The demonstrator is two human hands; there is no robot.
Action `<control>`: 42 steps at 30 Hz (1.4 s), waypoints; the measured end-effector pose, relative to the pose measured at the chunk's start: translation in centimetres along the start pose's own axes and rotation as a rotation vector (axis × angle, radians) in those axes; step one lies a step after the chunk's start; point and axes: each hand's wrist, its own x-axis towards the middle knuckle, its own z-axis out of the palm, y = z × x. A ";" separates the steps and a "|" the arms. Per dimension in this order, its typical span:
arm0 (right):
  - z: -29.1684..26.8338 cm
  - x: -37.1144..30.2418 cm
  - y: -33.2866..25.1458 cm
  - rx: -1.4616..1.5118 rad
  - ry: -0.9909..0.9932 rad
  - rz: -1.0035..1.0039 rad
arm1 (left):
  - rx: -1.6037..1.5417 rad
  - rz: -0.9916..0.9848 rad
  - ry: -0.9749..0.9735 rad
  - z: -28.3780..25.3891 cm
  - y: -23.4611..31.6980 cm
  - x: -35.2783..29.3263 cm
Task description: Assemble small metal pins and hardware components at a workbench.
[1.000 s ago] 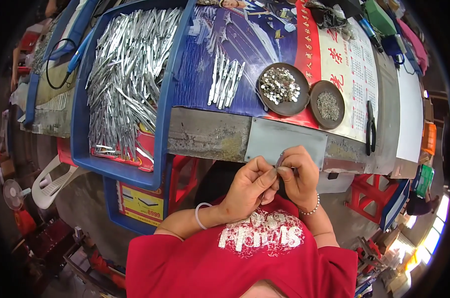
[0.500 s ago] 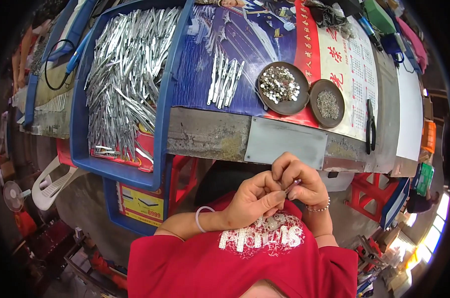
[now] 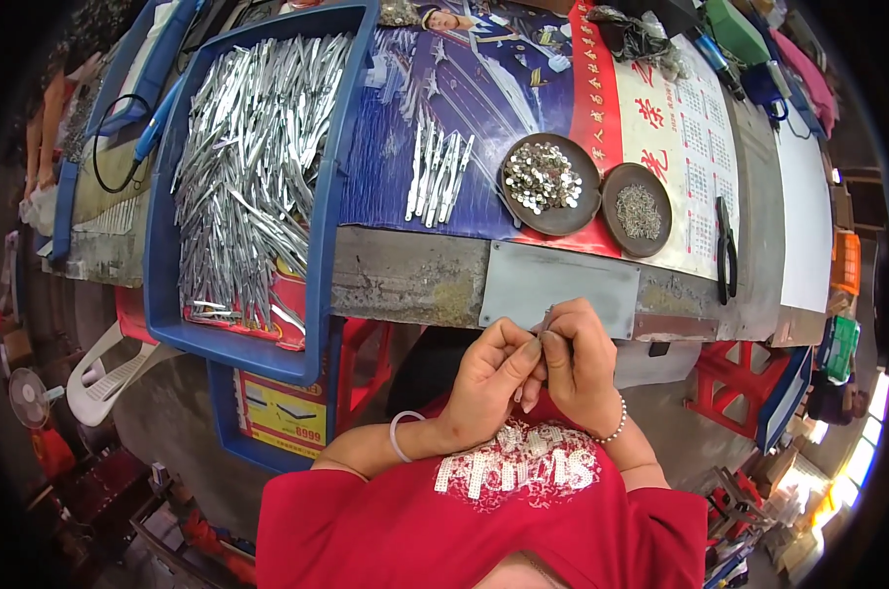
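Observation:
My left hand [image 3: 493, 378] and my right hand [image 3: 584, 368] meet in front of my chest, just off the table's front edge. Both have thumbs and fingers pinched together at one spot. A sliver of something small and dark shows at the fingertips, but the fingers cover most of it and its kind is unclear. Beyond them lies a flat grey plate [image 3: 559, 285] at the table edge. Farther back stand a dark bowl [image 3: 554, 226] of shiny round discs [image 3: 540, 177] and a smaller bowl [image 3: 613, 228] of tiny metal pieces [image 3: 640, 211].
At left, a blue tray [image 3: 157, 294] holds a heap of long thin metal strips [image 3: 258, 147]. Several similar strips [image 3: 439, 177] lie in a row on the poster-covered table. Black-handled pliers [image 3: 726, 250] rest at right. A red stool [image 3: 724, 388] stands below.
My hands have drawn closer together, with the right hand turned more upright and its thumb now beside the left thumb. The view has shifted slightly. The purplish piece seen earlier is mostly hidden.

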 end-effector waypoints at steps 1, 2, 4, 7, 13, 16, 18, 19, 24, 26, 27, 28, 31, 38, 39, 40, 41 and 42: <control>0.1 0.0 0.0 -0.051 0.016 -0.037 | 0.001 -0.001 -0.002 0.0 0.1 0.0; 0.0 0.1 0.1 -0.049 0.014 -0.039 | -0.022 -0.004 0.003 0.1 0.1 -0.1; -0.2 0.5 0.4 -0.023 -0.022 -0.090 | -0.045 -0.005 0.012 0.2 0.3 -0.2; -0.3 0.9 0.4 -0.073 -0.029 -0.176 | -0.081 -0.007 -0.001 0.2 0.5 -0.3; 0.2 0.4 0.6 -0.129 0.012 -0.190 | -0.153 -0.043 -0.012 -0.2 0.5 -0.1; -0.2 0.1 0.8 0.141 -0.060 -0.048 | -0.161 -0.049 -0.061 -0.2 0.7 -0.2; -0.5 0.0 1.0 0.295 -0.095 0.004 | -0.122 -0.062 -0.091 0.0 1.0 -0.3; -0.6 0.0 1.2 0.451 -0.130 0.056 | -0.122 -0.062 -0.091 0.0 1.0 -0.4; -0.7 -0.4 1.5 0.513 -0.157 0.060 | -0.137 -0.119 -0.106 -0.2 0.9 -0.4; -0.4 -0.4 0.9 0.439 -0.136 0.053 | -0.170 -0.135 -0.063 -0.3 0.9 -0.2; -0.3 -0.3 0.2 0.234 -0.113 0.047 | -0.203 -0.150 -0.019 -0.4 0.9 -0.1; -0.2 -0.4 -0.2 0.029 -0.089 0.042 | -0.197 -0.159 0.013 -0.5 0.8 0.0; -0.4 0.1 0.3 0.058 -0.077 -0.017 | -0.198 -0.145 -0.023 -0.4 0.8 0.1; -0.4 0.0 0.4 0.192 -0.073 0.037 | -0.193 -0.123 -0.064 -0.4 1.2 0.1; -0.5 -0.1 0.6 0.318 -0.104 0.117 | -0.185 -0.122 -0.079 -0.3 1.2 0.0; -0.6 -0.1 0.8 0.318 -0.104 0.118 | -0.177 -0.122 -0.094 -0.4 1.2 0.0; -0.8 0.1 1.0 0.454 -0.130 0.181 | -0.178 -0.122 -0.095 -0.4 1.3 0.0; -0.9 0.2 1.2 0.589 -0.156 0.243 | -0.176 -0.133 -0.098 -0.4 1.4 0.1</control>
